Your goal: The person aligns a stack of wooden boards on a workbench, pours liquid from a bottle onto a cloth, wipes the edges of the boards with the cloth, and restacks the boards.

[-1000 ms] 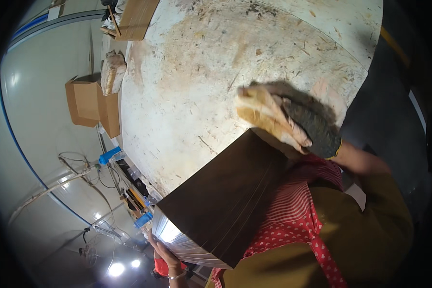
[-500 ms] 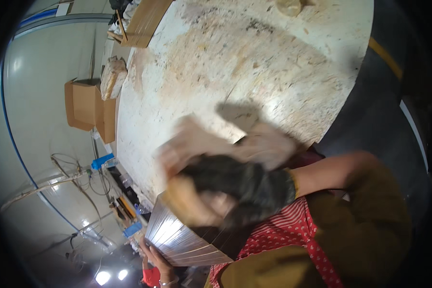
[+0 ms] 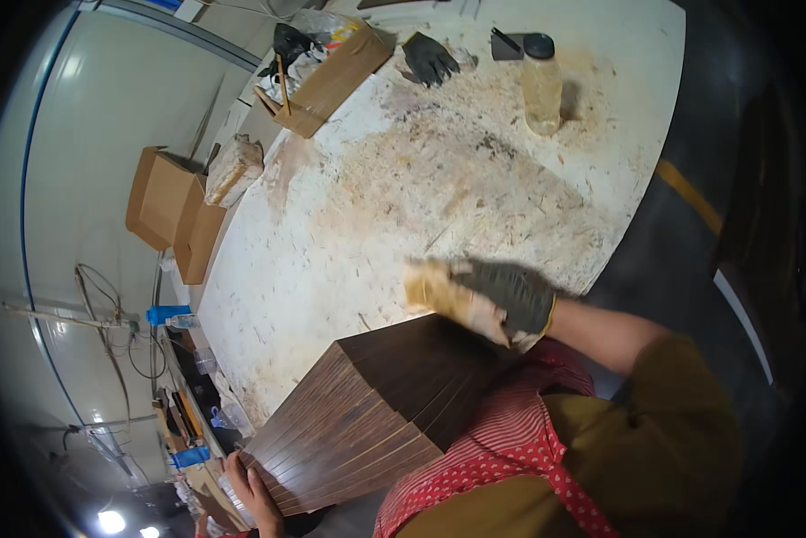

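Observation:
My right hand (image 3: 521, 300), in a dark glove with a yellow cuff edge, is closed around a crumpled yellowish-beige cloth (image 3: 439, 289). It is just above the table, beside the far corner of a dark brown wood-grain piece (image 3: 349, 421) with lines along its length. Whether this is one slatted piece or several boards together, I cannot tell. It lies tilted against the table edge and the red patterned apron (image 3: 502, 439). My left hand (image 3: 258, 495), bare, grips the left end of the wood, with its thumb and fingers on the edge.
The white, stained tabletop (image 3: 304, 260) curves ahead. A capped bottle of yellowish liquid (image 3: 543, 94) and a dark glove (image 3: 430, 59) are on it. Along the left edge are an open cardboard box (image 3: 188, 206), a wrapped bundle (image 3: 235, 169) and a cardboard tray (image 3: 331, 85).
My right hand, blurred over the wood before, has moved right and away over the table with the cloth. The view has shifted, showing more of the far table. My left hand still grips the wood.

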Demonstrator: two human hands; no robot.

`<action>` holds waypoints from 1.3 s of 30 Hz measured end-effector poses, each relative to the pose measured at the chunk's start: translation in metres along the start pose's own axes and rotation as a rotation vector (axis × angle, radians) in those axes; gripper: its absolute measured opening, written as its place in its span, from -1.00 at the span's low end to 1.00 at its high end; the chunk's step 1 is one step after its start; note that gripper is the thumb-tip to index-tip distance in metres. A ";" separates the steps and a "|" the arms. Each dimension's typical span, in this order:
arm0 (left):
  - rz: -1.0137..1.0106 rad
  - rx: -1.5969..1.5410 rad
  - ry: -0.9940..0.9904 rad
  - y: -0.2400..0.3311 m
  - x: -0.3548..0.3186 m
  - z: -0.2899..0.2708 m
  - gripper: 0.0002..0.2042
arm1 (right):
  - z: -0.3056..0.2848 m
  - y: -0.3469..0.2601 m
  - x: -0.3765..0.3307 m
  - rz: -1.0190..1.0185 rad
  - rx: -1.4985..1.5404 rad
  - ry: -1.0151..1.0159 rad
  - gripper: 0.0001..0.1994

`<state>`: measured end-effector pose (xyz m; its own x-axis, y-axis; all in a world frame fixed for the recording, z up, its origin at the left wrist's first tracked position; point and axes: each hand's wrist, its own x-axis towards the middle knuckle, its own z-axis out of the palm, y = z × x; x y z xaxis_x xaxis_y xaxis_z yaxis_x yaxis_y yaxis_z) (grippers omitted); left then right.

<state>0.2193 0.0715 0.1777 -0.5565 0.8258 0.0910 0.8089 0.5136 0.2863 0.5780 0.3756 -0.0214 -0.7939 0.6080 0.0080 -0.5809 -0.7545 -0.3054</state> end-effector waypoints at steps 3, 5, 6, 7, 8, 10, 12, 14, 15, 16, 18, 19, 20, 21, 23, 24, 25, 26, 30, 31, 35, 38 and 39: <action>0.002 0.035 -0.009 -0.004 -0.001 -0.005 -0.59 | -0.030 -0.061 0.022 -0.128 -0.371 -0.191 -0.52; 0.131 0.295 0.007 0.038 -0.003 -0.013 -0.55 | -0.052 -0.089 0.040 -0.091 -1.416 0.194 -0.48; 0.167 0.282 0.045 0.041 -0.003 -0.012 -0.56 | -0.044 -0.100 0.042 -0.056 -2.180 0.389 -0.45; 0.227 0.305 0.082 0.036 -0.005 -0.012 -0.55 | -0.043 -0.105 0.044 -0.130 -2.010 0.636 -0.40; 0.227 0.291 0.085 0.037 -0.002 -0.011 -0.55 | -0.037 -0.107 0.045 -0.132 -2.024 0.640 -0.40; 0.167 0.276 0.074 0.038 -0.006 -0.012 -0.56 | -0.016 -0.090 0.042 -0.438 -2.199 0.527 -0.39; 0.149 0.248 0.083 0.033 -0.009 -0.009 -0.57 | -0.015 -0.056 0.039 -0.461 -2.457 0.323 -0.35; 0.157 0.218 0.063 0.031 -0.003 -0.009 -0.58 | -0.063 -0.035 0.029 -0.290 -2.608 0.101 -0.35; 0.167 0.213 0.073 0.030 -0.005 -0.010 -0.57 | -0.066 -0.036 0.032 -0.286 -2.610 0.103 -0.35; 0.168 0.211 0.070 0.030 -0.004 -0.009 -0.57 | -0.069 -0.037 0.035 -0.320 -2.520 0.142 -0.35; 0.156 0.217 0.059 0.031 -0.004 -0.009 -0.56 | -0.061 -0.042 0.033 -0.346 -2.422 0.177 -0.35; 0.163 0.213 0.084 0.028 -0.005 -0.008 -0.55 | -0.042 -0.052 0.027 -0.362 -2.424 0.215 -0.35; 0.155 0.220 0.085 0.029 -0.005 -0.009 -0.55 | -0.031 -0.062 0.022 -0.377 -2.424 0.256 -0.35; 0.158 0.212 0.081 0.031 -0.004 -0.009 -0.55 | -0.033 -0.070 0.014 -0.444 -2.467 0.282 -0.36; 0.164 0.203 0.068 0.032 -0.004 -0.008 -0.56 | -0.048 -0.081 0.004 -0.464 -2.573 0.326 -0.49; 0.158 0.204 0.071 0.030 -0.003 -0.007 -0.56 | -0.051 -0.086 0.008 -0.484 -2.657 0.289 -0.54; 0.154 0.205 0.075 0.031 -0.002 -0.006 -0.57 | -0.051 -0.088 0.011 -0.485 -2.654 0.290 -0.54; 0.155 0.207 0.075 0.033 -0.001 -0.006 -0.57 | -0.048 -0.090 0.016 -0.555 -2.657 0.283 -0.61; 0.123 0.183 0.061 0.033 -0.005 -0.007 -0.56 | 0.016 -0.110 0.037 -0.704 -2.138 0.239 -0.76; 0.126 0.157 0.079 0.031 -0.005 -0.006 -0.56 | 0.020 -0.121 0.045 -0.938 -2.401 0.161 -0.79; 0.116 0.176 0.068 0.029 -0.008 -0.009 -0.55 | 0.035 -0.160 0.081 -0.798 -2.413 -0.271 -0.76; 0.126 0.177 0.071 0.029 -0.008 -0.009 -0.54 | 0.014 -0.176 0.104 -0.608 -2.542 -0.395 -0.73; 0.136 0.185 0.072 0.029 -0.007 -0.008 -0.54 | -0.001 -0.174 0.110 -0.604 -2.550 -0.395 -0.73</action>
<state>0.2450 0.0784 0.1929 -0.4471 0.8747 0.1868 0.8945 0.4385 0.0877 0.5918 0.5741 0.0322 -0.8641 0.2813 0.4173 0.2581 0.9596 -0.1124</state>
